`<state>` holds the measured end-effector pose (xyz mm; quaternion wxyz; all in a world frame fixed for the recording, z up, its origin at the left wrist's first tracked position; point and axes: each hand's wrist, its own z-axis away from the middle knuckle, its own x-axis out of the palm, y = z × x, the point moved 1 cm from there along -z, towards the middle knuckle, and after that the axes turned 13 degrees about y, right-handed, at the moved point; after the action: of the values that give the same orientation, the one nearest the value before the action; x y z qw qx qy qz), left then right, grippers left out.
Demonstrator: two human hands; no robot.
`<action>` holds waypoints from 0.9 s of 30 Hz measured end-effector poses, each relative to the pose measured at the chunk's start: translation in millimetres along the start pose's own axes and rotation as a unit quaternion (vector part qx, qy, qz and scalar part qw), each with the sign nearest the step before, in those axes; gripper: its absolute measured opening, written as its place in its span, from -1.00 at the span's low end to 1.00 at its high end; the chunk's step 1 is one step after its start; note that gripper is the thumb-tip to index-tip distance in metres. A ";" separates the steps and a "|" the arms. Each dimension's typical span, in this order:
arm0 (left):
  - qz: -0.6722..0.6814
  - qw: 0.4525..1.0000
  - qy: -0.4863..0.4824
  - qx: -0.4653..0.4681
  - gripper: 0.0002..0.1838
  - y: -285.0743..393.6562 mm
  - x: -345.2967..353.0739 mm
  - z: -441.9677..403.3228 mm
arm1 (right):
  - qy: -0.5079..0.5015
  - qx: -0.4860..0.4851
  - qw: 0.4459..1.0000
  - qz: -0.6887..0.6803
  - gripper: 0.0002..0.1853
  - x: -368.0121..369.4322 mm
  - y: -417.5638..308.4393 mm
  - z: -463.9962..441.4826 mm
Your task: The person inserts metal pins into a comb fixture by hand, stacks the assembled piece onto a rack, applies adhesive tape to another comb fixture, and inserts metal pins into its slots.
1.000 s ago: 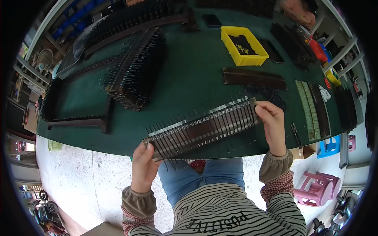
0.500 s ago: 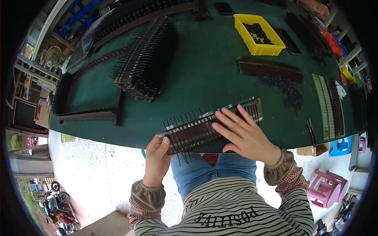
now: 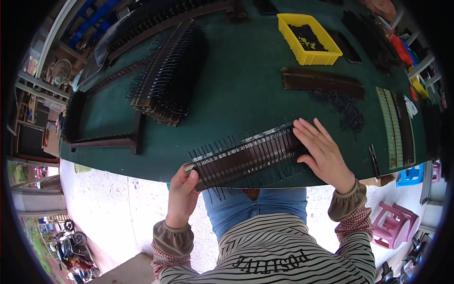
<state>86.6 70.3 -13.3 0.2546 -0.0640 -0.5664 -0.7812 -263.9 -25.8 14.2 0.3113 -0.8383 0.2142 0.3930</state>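
A long dark board (image 3: 236, 158) with a row of thin black rods lying across it is tilted at the table's near edge. My left hand (image 3: 183, 195) grips its left end, thumb on top. My right hand (image 3: 326, 154) lies with outstretched fingers over the board's right end, and its thumb is apart from the fingers. Rod ends stick out past both long sides of the board. Beyond it, to the left, stands a stack of similar boards (image 3: 163, 78) bristling with rods.
A yellow bin (image 3: 314, 57) holds small dark pieces. Near it are a brown board (image 3: 321, 83) and a pile of small black pieces (image 3: 347, 111). Pliers-like tool (image 3: 374, 161) lies at the right edge, beside pale green strips (image 3: 390, 128). A dark rack (image 3: 104, 142) stands left.
My right hand has slid rightward along the rods to the board's right end. The board has shifted slightly left and down, with my left hand still holding it.
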 end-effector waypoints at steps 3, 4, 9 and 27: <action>-0.022 1.000 0.010 0.005 -0.69 4.4 6.0 1.7 | 0.025 0.013 0.999 -0.034 -0.31 -0.3 4.3 1.4; -0.030 0.999 0.012 0.003 -0.69 6.1 7.0 1.4 | 0.039 0.013 0.999 -0.029 -0.34 -0.3 5.6 2.0; -0.054 0.998 0.001 -0.039 -0.69 7.1 -5.7 -4.0 | 0.084 0.093 0.989 -0.080 -0.49 -0.4 15.0 11.5; 0.041 0.965 0.079 0.245 -0.66 91.3 -102.0 51.7 | 0.144 0.229 0.962 -0.045 -0.68 8.8 44.3 31.5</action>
<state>207.7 130.0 43.0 0.3381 0.0387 -0.7158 -0.6098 -301.9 -36.7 -24.2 0.4783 -0.8011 0.3029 0.1943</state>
